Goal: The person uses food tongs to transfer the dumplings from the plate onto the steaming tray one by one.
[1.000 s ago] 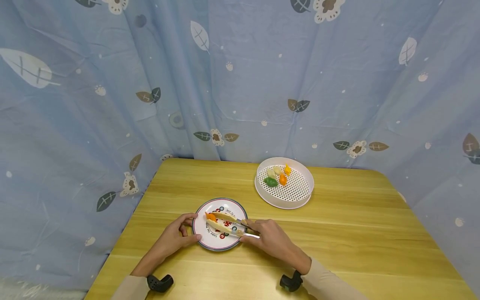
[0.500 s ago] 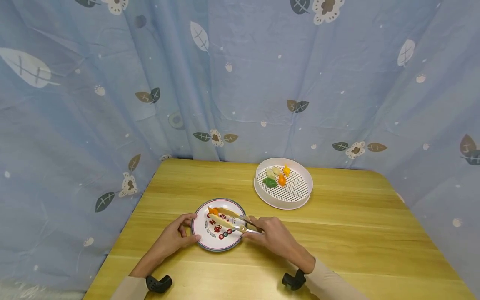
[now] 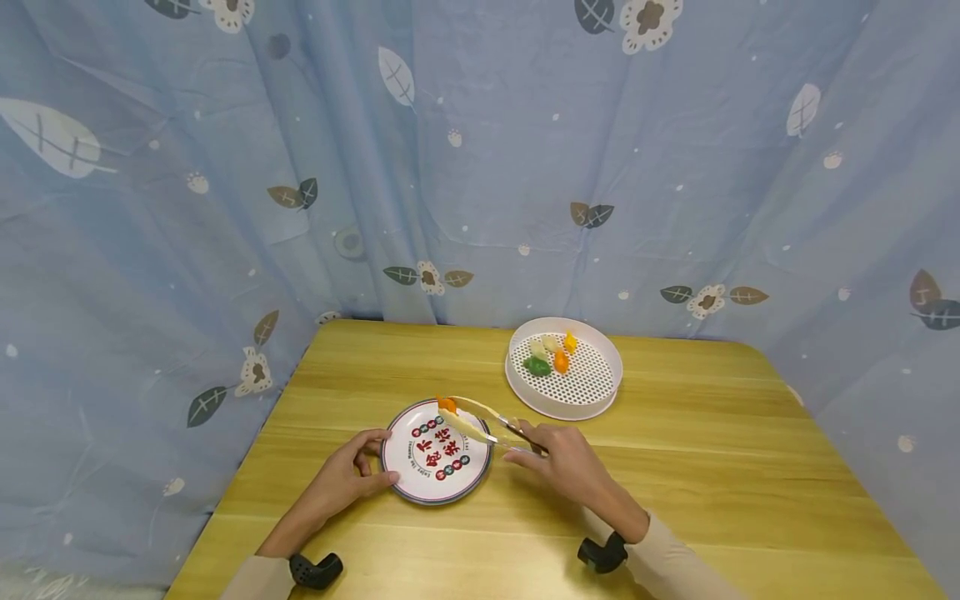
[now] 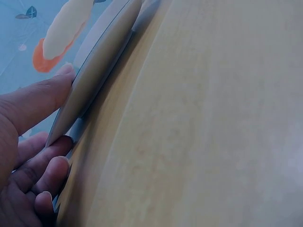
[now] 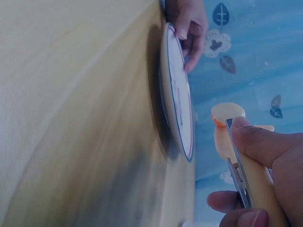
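My left hand (image 3: 348,471) holds the near-left rim of a round white plate (image 3: 408,477) with red characters. In the left wrist view the thumb lies on the rim of the plate (image 4: 99,71) and fingers are beneath it. My right hand (image 3: 570,467) grips metal tongs (image 3: 467,427) with cream-coloured tips, the handles plain in the right wrist view between thumb and fingers. Between the tips sits a small orange piece (image 3: 447,405), lifted over the plate's far edge. The tips partly cover this orange piece (image 4: 41,62), so its kind is unclear.
Behind and to the right stands a round white perforated basket (image 3: 603,396). In it lie a green pepper-like piece (image 3: 537,367), an orange one (image 3: 561,362), a yellow one (image 3: 571,342) and pale pieces (image 3: 538,348). A patterned blue curtain (image 3: 495,167) hangs behind the wooden table (image 3: 712,467).
My right hand has moved right and slightly back, raising the tongs and the orange piece from the plate's middle to its far edge. My left hand stays on the rim.
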Available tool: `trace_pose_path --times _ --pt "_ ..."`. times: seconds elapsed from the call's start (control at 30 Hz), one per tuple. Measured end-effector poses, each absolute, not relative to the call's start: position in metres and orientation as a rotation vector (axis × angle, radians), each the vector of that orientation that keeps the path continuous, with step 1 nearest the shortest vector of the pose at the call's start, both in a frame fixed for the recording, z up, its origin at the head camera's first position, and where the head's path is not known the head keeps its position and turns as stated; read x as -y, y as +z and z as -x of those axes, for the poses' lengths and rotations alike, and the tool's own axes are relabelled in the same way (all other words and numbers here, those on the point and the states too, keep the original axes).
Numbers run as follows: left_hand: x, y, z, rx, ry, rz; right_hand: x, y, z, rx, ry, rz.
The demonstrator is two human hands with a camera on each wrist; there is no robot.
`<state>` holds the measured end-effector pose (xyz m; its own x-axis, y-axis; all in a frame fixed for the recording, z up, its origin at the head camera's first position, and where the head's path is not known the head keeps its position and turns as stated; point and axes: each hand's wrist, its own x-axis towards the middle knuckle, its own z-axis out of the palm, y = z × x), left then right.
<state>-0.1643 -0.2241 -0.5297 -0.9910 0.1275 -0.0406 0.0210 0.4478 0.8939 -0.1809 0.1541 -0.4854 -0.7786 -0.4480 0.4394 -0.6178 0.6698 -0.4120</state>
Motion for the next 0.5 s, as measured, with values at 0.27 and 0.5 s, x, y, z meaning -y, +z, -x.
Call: trace_pose_path --times 0.27,0.5 --pt "0.224 -0.531 0.164 -2.582 1.594 -0.128 -0.172 -0.479 0.185 2.608 0.773 -0.782" --pt "0.224 -0.532 0.165 -2.585 1.59 -0.134 -0.192 -0.477 0.188 2.582 0.785 -0.723"
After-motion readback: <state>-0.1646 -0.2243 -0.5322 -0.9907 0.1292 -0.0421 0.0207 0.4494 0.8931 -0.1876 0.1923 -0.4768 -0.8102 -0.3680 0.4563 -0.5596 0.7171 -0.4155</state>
